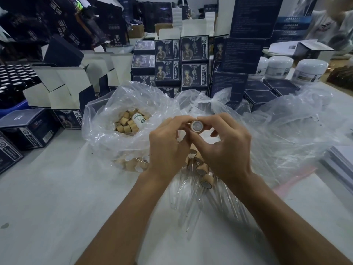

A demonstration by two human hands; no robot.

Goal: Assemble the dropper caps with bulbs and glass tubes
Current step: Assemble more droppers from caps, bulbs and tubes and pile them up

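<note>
A wooden dropper cap (196, 126) with a white inner face is held up at the centre, its open end toward me. My left hand (168, 144) and my right hand (223, 146) both pinch it with fingertips. Below my hands, several assembled droppers (205, 180) with wooden caps and glass tubes (193, 203) lie on clear plastic. An open clear bag (107, 119) at the left holds loose wooden caps (126, 125) and a small white bottle (138, 120). More caps (136, 163) lie just left of my left wrist.
Stacked dark printed boxes (181, 60) stand behind the bags. Open white-flapped cartons (63, 85) and a tray of dark bottles (13, 79) are at the left. White jars (278, 66) sit at the back right, crumpled clear plastic (292, 127) and a paper stack (342, 161) at the right.
</note>
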